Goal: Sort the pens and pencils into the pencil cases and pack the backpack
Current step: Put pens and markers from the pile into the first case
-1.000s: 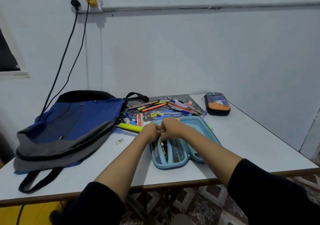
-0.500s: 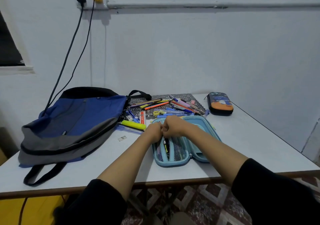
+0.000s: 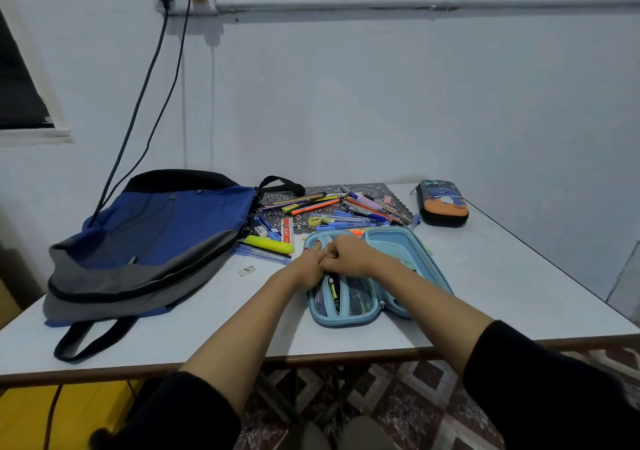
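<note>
An open light blue pencil case [image 3: 398, 259] lies in the middle of the white table [image 3: 512, 269], with pens in its mesh pockets [image 3: 356, 302]. My left hand [image 3: 309, 263] rests on the case's left half with its fingers lying forward. My right hand [image 3: 349, 255] is a fist pressed against it, gripping a black pen [image 3: 331, 279] that points down into the mesh pocket. Behind the case a pile of pens and pencils [image 3: 346, 209] lies loose. A blue and grey backpack [image 3: 156, 238] lies flat at the left. A dark pencil case [image 3: 441, 203] sits zipped at the back right.
The loose pens lie on a patterned mat [image 3: 377, 190]. A yellow highlighter [image 3: 270, 244], an orange ruler [image 3: 286, 229] and an eraser [image 3: 260, 230] lie between backpack and case. A small slip [image 3: 246, 271] lies nearer me. Two cables [image 3: 138, 110] hang from a wall socket to the backpack.
Both hands stay together over the blue case. My left fingers have straightened a little onto the case. The view has shifted slightly.
</note>
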